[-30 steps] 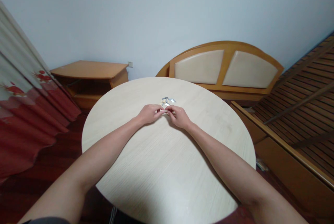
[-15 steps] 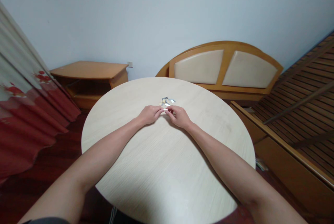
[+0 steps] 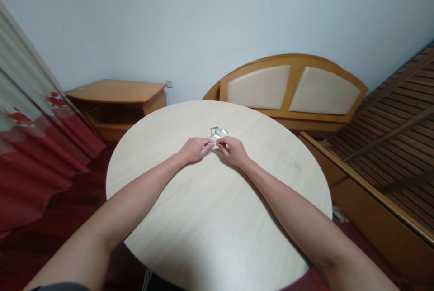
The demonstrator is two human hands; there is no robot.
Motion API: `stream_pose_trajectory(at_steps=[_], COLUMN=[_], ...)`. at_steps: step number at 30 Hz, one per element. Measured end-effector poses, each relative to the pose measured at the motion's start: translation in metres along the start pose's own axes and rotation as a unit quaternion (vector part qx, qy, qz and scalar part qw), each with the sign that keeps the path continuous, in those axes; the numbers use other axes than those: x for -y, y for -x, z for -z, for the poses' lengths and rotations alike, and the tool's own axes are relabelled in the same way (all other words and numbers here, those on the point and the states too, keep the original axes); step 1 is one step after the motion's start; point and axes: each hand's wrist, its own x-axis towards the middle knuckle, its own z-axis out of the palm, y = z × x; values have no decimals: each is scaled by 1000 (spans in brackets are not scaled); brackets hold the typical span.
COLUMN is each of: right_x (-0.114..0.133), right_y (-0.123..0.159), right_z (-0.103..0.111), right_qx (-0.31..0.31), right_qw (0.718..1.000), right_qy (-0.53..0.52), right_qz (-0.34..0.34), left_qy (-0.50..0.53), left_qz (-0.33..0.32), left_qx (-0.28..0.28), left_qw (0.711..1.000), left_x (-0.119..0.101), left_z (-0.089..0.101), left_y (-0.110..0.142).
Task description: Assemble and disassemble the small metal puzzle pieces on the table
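Bridging both hands (image 3: 195, 149) (image 3: 233, 150): white piece (image 3: 214, 143)

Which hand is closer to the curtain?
Left. The left hand is to the right of the curtain in the picture; the right hand is even farther right.

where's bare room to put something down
Bare table: the near part between the arms; left of the left hand; right of the right hand; the far strip behind the small parts. Crowded: the middle, where both hands hold a white piece close to those parts.
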Motion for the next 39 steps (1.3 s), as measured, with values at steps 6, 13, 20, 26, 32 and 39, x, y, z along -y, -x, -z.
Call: stream_pose_trajectory(at_steps=[6,13,20,26,32,39], right_x=[-1,2,5,6,5,2], right_y=[-1,-1,0,1,1,0], right_z=[1,2,5,6,6,3], right_qx=[4,6,21,30,39,43], right_qw=[1000,999,999,999,999,999], right_qy=[10,13,8,4,3,16], right_qz=[26,36,25,15,13,6], left_qy=[8,20,32,28,25,22], left_qz=[3,2,1,9,8,11], left_qx=[5,-4,-18,-29,-32,-30], left_qw=[1000,1000,999,999,999,999], left_x=[-3,-4,-5,-2,0,-1], left_z=[1,1,1,0,-2,-1], left_y=[1,2,2,2,2,2])
